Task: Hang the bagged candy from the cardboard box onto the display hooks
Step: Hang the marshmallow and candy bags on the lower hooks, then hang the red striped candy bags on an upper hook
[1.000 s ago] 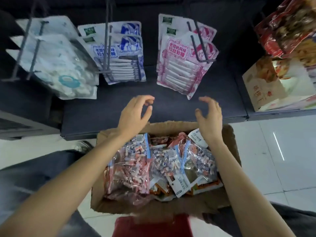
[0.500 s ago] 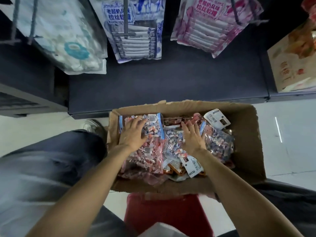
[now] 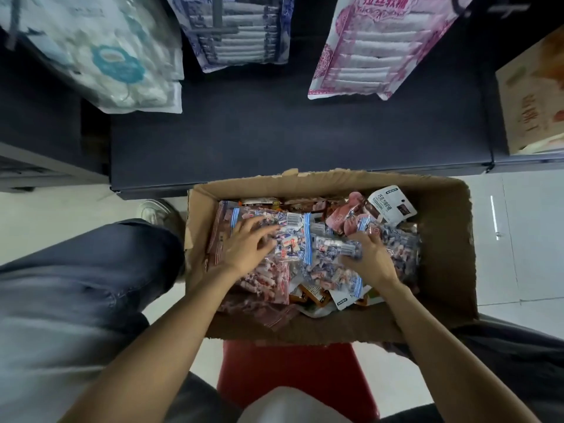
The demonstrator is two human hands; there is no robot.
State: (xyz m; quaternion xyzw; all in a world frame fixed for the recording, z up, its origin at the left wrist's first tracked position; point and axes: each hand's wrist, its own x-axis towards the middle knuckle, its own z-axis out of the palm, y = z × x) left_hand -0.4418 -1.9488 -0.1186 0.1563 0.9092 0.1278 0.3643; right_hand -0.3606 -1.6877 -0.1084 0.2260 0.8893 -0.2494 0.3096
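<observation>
- I count one cardboard box point(image 3: 442, 270), open-topped, on a red stool point(image 3: 293, 370); a heap of candy bags point(image 3: 305, 239) fills its left and middle, too jumbled to number.
- My left hand point(image 3: 245, 250) lies fingers spread on a red-striped bag point(image 3: 268, 282); my right hand point(image 3: 370, 259) curls over a blue-striped bag point(image 3: 329, 264), grip uncertain.
- The box's right end shows bare wall.
- Three hanging packs overhead: teal point(image 3: 116, 59), blue point(image 3: 241, 32), pink point(image 3: 378, 53). My knee point(image 3: 100, 264) crowds the left side.

Both hands, left point(image 3: 244, 248) and right point(image 3: 370, 257), on candy bags point(image 3: 293, 239) inside cardboard box point(image 3: 445, 254).
</observation>
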